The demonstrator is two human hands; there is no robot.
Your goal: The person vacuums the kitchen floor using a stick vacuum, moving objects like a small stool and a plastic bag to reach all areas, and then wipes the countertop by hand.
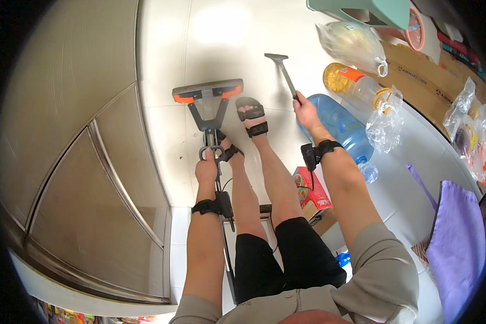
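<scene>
My left hand [206,170] is closed around the pole of a sponge mop, at its grey looped pull lever [212,153]. The mop head [207,89] is wide and dark with orange clips, and is on or just above the pale tiled floor [162,52], ahead of my sandalled feet. In my right hand [307,113] is the dark handle of a long scraper [288,77]. Its flat, wide head points away from me, and I cannot tell whether it touches the floor. The mop pole runs back past my left forearm.
A metal-fronted cabinet [77,133] borders the left. To the right lie a blue water jug [340,125], a large plastic bottle [340,79], a filled plastic bag [352,42] and a cardboard box [413,69]. A red carton [314,190] is beside my leg; purple cloth [457,239] hangs at lower right.
</scene>
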